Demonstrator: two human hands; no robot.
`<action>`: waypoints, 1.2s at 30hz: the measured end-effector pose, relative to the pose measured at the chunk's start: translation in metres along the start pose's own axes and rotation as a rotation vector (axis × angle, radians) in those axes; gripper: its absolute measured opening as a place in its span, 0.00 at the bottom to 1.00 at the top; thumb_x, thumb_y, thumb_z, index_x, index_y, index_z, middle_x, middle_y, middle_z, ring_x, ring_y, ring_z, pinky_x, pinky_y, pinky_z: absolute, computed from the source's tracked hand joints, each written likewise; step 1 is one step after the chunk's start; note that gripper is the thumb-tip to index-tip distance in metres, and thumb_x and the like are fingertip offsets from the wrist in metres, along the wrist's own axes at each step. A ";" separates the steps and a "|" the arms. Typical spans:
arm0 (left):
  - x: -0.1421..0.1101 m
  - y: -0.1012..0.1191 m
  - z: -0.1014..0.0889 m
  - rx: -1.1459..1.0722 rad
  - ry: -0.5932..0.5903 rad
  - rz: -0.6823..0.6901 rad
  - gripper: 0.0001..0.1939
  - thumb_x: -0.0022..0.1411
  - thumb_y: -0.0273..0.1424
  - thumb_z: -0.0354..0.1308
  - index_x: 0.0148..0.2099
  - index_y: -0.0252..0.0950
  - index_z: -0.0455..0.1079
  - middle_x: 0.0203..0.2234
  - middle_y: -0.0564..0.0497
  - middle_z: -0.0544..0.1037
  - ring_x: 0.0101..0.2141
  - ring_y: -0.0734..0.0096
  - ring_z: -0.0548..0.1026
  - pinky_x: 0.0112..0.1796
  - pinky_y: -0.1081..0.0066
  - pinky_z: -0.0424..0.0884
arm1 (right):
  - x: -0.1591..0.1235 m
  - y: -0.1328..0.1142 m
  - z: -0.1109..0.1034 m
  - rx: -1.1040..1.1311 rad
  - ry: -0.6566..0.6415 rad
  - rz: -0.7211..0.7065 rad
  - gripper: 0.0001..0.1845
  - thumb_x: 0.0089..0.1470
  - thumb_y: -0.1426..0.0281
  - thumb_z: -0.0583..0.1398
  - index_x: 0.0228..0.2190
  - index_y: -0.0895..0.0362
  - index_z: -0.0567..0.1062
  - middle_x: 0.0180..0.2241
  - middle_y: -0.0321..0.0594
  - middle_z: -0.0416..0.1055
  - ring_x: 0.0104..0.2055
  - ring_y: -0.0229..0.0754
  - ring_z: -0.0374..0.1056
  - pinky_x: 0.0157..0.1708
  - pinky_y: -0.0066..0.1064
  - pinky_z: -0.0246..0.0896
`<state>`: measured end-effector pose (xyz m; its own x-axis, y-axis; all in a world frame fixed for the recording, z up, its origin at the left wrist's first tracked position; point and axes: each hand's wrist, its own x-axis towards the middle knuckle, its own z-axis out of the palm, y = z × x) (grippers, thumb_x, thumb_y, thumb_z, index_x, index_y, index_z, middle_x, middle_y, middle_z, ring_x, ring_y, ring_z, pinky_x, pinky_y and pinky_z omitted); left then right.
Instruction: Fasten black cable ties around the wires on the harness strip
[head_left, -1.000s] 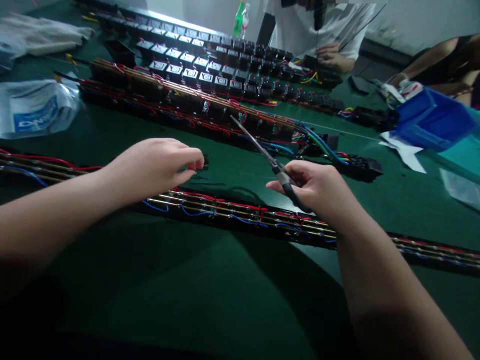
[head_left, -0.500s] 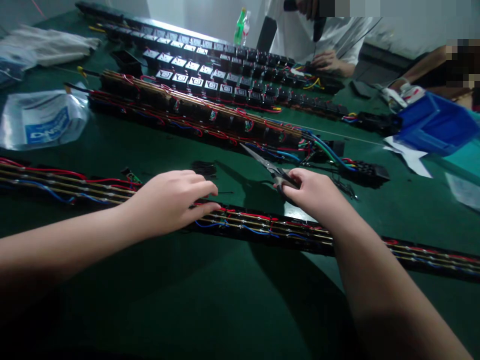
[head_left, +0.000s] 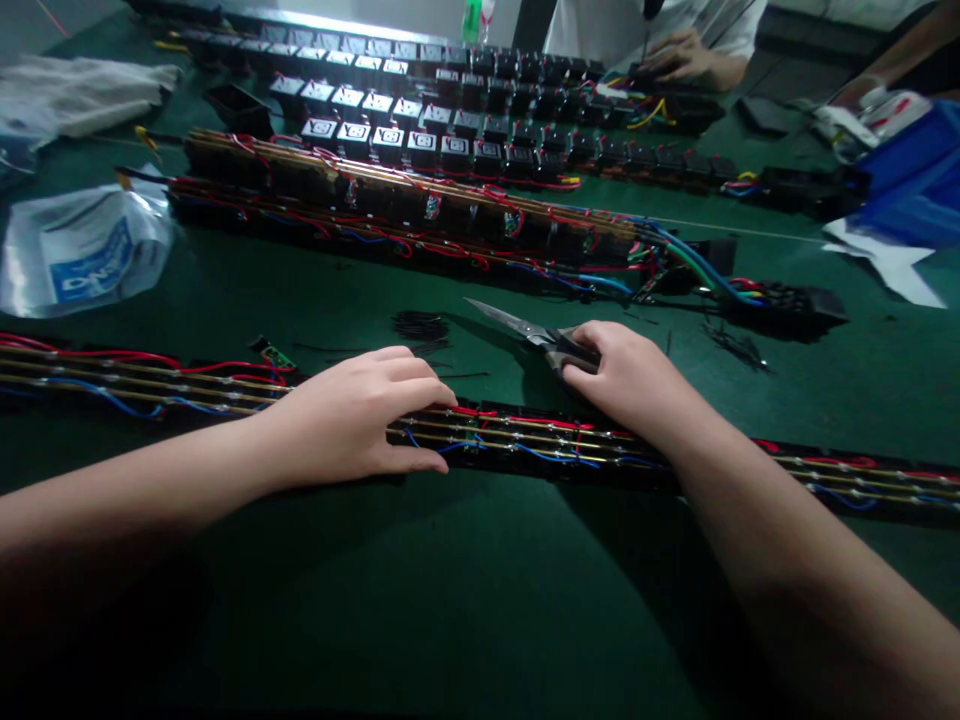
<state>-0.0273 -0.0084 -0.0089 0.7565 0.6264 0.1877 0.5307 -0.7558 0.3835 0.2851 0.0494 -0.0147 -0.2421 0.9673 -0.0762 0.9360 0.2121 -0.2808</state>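
Left hand (head_left: 360, 415) lies flat, fingers spread, on the long wired strip (head_left: 525, 445) running across the green table (head_left: 450, 600). Right hand (head_left: 630, 385) grips scissors (head_left: 525, 330), blades closed, pointing left just behind the strip.

Dark green felt table (head_left: 300, 620); long black strip with red and blue wires (head_left: 525, 445); silver-bladed, black-handled scissors (head_left: 525, 330); far-right blue plastic bin (head_left: 919, 185); left white bag with blue print (head_left: 82, 255).
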 end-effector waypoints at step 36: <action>-0.004 -0.028 -0.037 0.264 -0.063 -0.404 0.18 0.71 0.41 0.50 0.48 0.41 0.79 0.42 0.45 0.84 0.42 0.53 0.81 0.43 0.58 0.76 | -0.048 -0.063 0.006 -0.233 0.160 -0.829 0.10 0.64 0.63 0.61 0.37 0.58 0.77 0.29 0.40 0.74 0.30 0.44 0.66 0.29 0.35 0.53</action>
<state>-0.0590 0.0172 0.0130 0.4876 0.8730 0.0135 0.8592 -0.4825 0.1700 0.2359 -0.0112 0.0009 -0.8452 0.4934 0.2054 0.5073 0.8616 0.0179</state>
